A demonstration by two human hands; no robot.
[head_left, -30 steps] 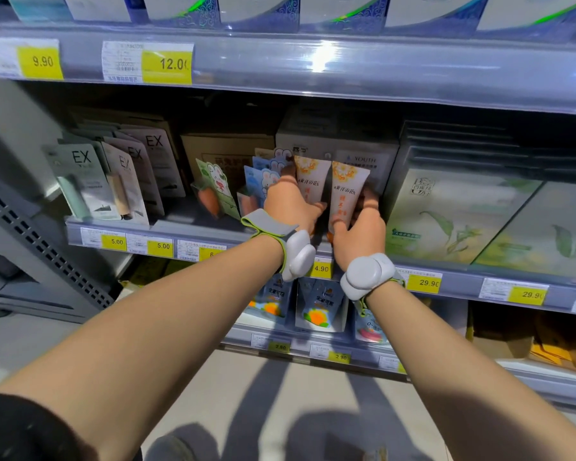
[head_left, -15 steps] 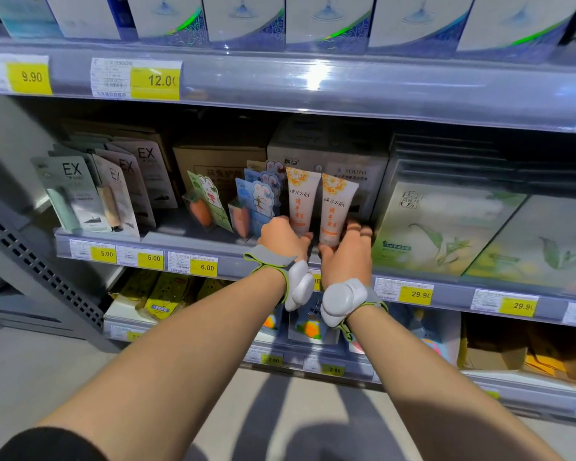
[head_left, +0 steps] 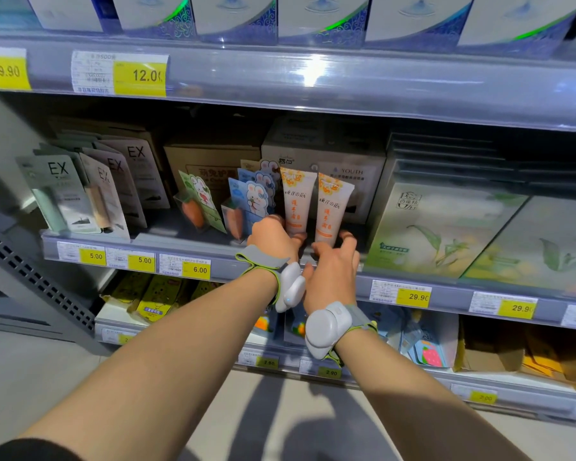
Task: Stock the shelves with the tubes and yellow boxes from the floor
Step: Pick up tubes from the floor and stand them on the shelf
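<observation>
Two cream tubes with orange flower print stand upright side by side on the middle shelf (head_left: 213, 257): the left tube (head_left: 296, 201) and the right tube (head_left: 334, 207). My left hand (head_left: 271, 236) curls round the foot of the left tube, thumb against its front. My right hand (head_left: 333, 266) sits just in front of the right tube's foot with fingers spread and loosely bent, fingertips at its base. The tubes' caps are hidden behind my hands. No floor stock is in view.
Blue rabbit cards (head_left: 255, 194) and carrot-shaped items stand left of the tubes, green tea-leaf boxes (head_left: 439, 231) to the right, a YOUTH carton (head_left: 350, 171) behind. Yellow packets (head_left: 157, 296) lie on the lower shelf. The upper shelf rail (head_left: 313, 78) overhangs.
Both hands slid down from the tubes' middles to their feet. The tubes now stand on the shelf, and my right hand has drawn back a little and loosened.
</observation>
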